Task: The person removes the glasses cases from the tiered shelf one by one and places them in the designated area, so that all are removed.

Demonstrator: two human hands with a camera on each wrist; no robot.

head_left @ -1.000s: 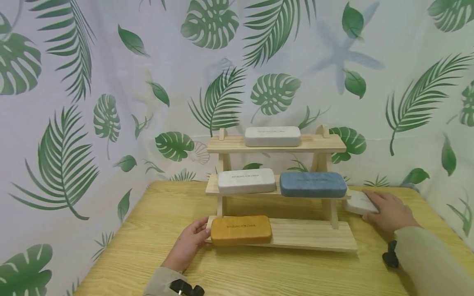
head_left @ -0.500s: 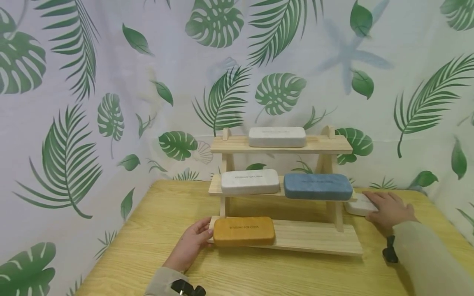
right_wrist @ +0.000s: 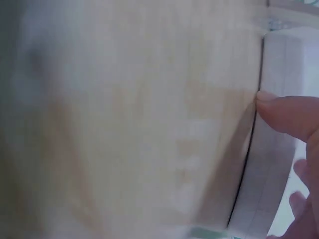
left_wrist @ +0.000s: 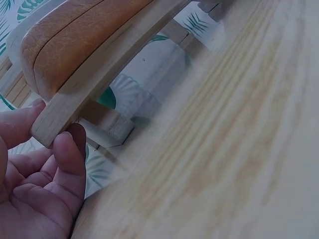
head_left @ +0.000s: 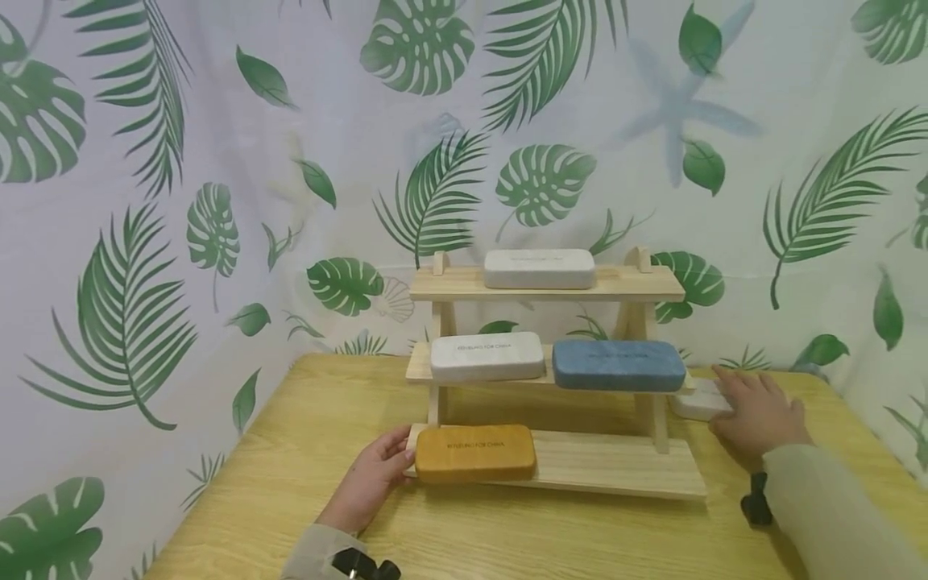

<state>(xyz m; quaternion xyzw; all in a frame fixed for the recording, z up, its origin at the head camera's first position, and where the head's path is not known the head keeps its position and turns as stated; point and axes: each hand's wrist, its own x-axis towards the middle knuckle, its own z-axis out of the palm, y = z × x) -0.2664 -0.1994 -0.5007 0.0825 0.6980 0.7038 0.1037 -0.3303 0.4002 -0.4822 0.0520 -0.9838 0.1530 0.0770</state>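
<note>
A three-tier wooden display stand (head_left: pixel 616 463) stands on the table. My left hand (head_left: pixel 371 475) pinches the left end of its lowest board, beside an orange glasses case (head_left: pixel 474 453); in the left wrist view, the curled fingers (left_wrist: pixel 67 154) are under the board end. On the table right of the stand lies a white glasses case (head_left: pixel 696 403), partly hidden by my right hand (head_left: pixel 761 415), which grips it. The right wrist view has the thumb (right_wrist: pixel 286 112) against the side of this case, with fingers beyond it.
The middle tier bears another white case (head_left: pixel 487 356) and a blue case (head_left: pixel 619 365). One more white case (head_left: pixel 540 268) sits on the top tier. Behind the yellow wood-grain table (head_left: pixel 348 387) hangs a leaf-print cloth (head_left: pixel 333 161).
My right hand and the white case beside the stand have shifted slightly left, closer to the stand. The left hand keeps its hold on the board. The head view has swayed a little.
</note>
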